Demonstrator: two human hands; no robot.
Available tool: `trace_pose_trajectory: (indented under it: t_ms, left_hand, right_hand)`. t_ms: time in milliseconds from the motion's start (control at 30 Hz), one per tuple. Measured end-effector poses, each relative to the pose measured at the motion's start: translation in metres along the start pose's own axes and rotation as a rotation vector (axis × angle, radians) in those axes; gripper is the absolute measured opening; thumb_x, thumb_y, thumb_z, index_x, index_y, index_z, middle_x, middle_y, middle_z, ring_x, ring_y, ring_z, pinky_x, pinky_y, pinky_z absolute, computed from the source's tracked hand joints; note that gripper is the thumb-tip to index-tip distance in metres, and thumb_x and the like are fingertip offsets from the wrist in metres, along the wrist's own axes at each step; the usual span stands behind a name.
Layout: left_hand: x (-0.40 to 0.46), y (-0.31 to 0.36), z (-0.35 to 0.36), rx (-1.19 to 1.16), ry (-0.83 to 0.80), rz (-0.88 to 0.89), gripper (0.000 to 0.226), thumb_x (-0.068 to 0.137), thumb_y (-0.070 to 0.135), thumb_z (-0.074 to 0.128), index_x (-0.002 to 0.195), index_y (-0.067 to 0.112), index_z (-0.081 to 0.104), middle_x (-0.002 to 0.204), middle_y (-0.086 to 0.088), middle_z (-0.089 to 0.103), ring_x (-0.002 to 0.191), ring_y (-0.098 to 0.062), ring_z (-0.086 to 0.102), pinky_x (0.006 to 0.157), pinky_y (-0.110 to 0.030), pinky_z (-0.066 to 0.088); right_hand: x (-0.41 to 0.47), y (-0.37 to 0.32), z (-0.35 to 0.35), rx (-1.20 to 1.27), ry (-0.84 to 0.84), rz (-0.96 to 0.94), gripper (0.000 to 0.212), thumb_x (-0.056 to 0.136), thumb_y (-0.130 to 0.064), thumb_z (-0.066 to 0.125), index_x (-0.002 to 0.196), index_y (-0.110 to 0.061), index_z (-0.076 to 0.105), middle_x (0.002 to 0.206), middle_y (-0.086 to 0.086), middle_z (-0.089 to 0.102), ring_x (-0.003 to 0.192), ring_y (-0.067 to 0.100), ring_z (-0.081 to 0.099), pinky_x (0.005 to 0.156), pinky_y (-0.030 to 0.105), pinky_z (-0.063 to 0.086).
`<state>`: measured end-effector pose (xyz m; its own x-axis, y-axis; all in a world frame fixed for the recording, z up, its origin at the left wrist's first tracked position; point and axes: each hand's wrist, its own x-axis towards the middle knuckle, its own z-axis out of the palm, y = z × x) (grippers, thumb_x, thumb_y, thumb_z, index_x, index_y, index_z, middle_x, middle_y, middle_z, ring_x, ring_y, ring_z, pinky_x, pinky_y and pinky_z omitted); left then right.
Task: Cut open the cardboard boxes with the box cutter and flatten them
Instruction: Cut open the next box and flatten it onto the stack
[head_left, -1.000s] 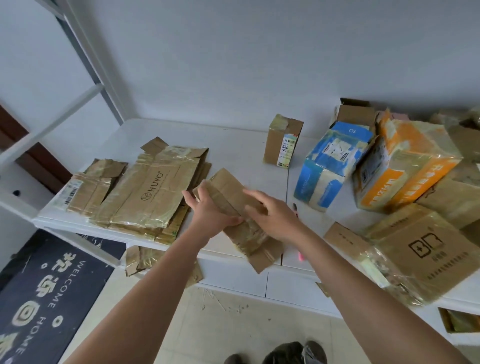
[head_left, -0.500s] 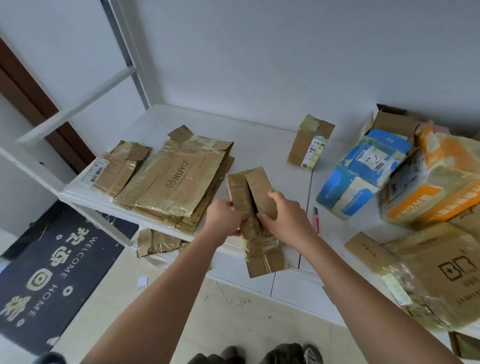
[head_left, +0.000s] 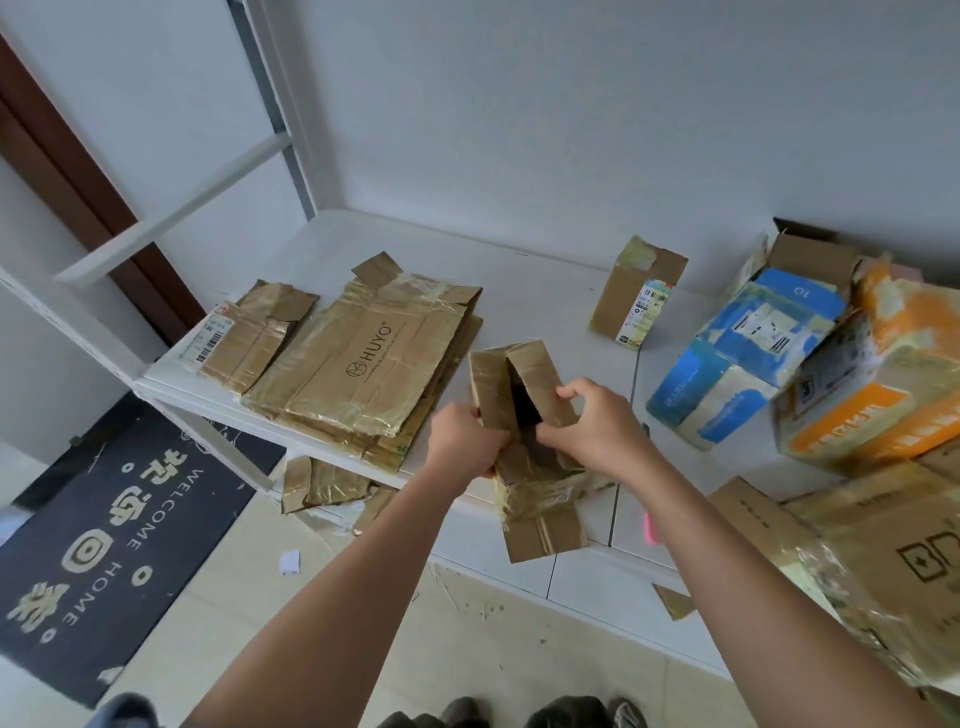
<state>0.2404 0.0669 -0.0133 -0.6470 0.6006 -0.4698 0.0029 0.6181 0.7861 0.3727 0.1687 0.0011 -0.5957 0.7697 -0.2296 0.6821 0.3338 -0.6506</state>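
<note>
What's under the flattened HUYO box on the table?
Under the HUYO box lie more flattened cardboard sheets, only their edges showing along its right and front sides. How many there are, and what lies beneath its middle, is covered.

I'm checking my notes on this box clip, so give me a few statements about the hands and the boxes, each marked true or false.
1. Both hands grip the small brown box. True.
2. The right hand holds the box cutter. False: it grips the box.
3. The flattened HUYO cardboard lies on the table. True.
4. The blue and white box is flattened. False: it keeps its shape.
5. The left hand rests flat on the table. False: it grips the box.
</note>
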Motion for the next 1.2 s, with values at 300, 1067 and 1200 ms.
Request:
trace_pose_trajectory:
  t_ms: [300,1067,1200]
  left_hand:
    - [0.001,0.001,0.000,0.007,-0.030,-0.008,0.020,0.086,0.012,0.073,0.102,0.011,0.060,0.088,-0.004,0.065,0.066,-0.017,0.069,0.047,-0.025,0.057]
    - [-0.004,0.035,0.030,0.764,0.172,0.194,0.042,0.084,0.047,0.070,0.075,0.012,0.050,0.074,0.000,0.052,0.069,-0.017,0.052,0.055,-0.027,0.041]
    - [-0.004,0.037,0.021,0.519,0.117,0.158,0.040,0.079,0.037,0.074,0.056,0.012,0.052,0.057,-0.001,0.056,0.053,-0.014,0.058,0.044,-0.022,0.041]
  right_hand:
    - [-0.005,0.047,-0.022,0.436,-0.062,0.193,0.025,0.095,-0.032,0.063,0.117,-0.022,0.063,0.114,0.004,0.066,0.103,0.022,0.064,0.093,0.044,0.054]
    - [-0.037,0.045,0.015,0.430,0.171,-0.075,0.037,0.095,-0.013,0.064,0.131,-0.004,0.060,0.114,0.009,0.068,0.090,0.006,0.059,0.076,-0.004,0.037]
    - [-0.035,0.047,0.013,0.466,0.141,-0.060,0.038,0.095,-0.014,0.063,0.132,-0.007,0.060,0.115,0.005,0.067,0.095,0.007,0.059,0.077,0.000,0.041]
